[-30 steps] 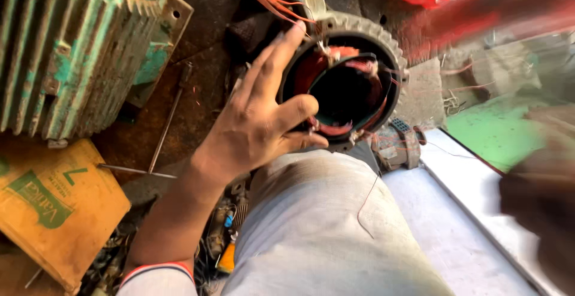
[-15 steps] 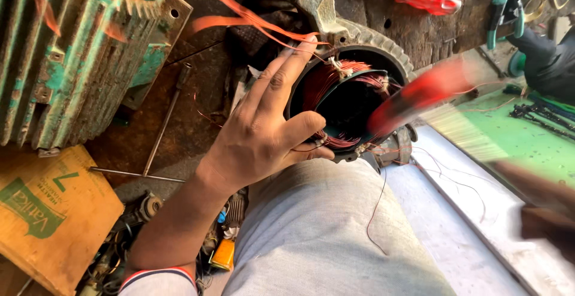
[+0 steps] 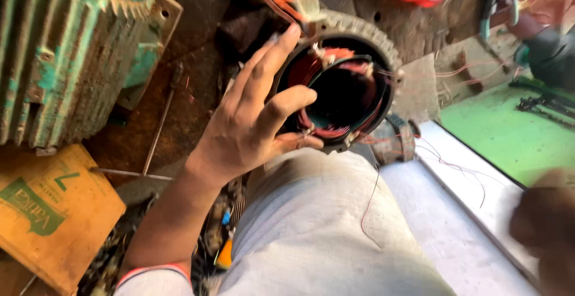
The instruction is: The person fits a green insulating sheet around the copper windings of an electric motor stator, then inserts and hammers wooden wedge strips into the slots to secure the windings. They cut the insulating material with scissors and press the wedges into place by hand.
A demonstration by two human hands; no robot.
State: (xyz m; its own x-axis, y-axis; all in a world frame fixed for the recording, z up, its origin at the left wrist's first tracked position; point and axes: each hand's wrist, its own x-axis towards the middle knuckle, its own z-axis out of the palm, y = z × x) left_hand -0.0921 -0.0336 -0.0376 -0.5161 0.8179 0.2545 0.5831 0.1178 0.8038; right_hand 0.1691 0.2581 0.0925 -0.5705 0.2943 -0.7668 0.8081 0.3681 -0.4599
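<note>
Left hand (image 3: 251, 122) grips the rim of the motor stator (image 3: 344, 95), thumb hooked inside, fingers spread across its face; stator rests on the person's knee. Right hand (image 3: 542, 227) blurred at lower right, grip unreadable. Green motor housing (image 3: 57, 50) far left.

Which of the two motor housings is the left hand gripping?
The small open ring-shaped housing with red windings, gripped by the left hand; the big green ribbed motor sits untouched.
</note>
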